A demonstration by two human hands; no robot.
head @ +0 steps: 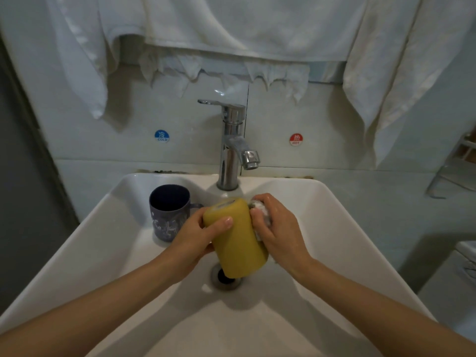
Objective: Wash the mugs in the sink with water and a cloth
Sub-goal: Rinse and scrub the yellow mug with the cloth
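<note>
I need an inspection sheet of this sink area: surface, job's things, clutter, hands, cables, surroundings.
Surface: white sink; drain partly behind the yellow mug.
Job's things: yellow mug held tilted over the drain; blue mug upright, back left; cloth pressed on the yellow mug.
Clutter: nothing seen.
Hands: left hand grips yellow mug; right hand holds cloth.
Cables: nothing seen.
Surroundings: tap, no stream seen; towels hanging above.

At the sink's (334,228) left rear a blue mug (168,215) standing, faucet (233,145) overhanging rear centre, held yellow mug (237,243) covering the drain (226,278), near floor and right side open.
</note>
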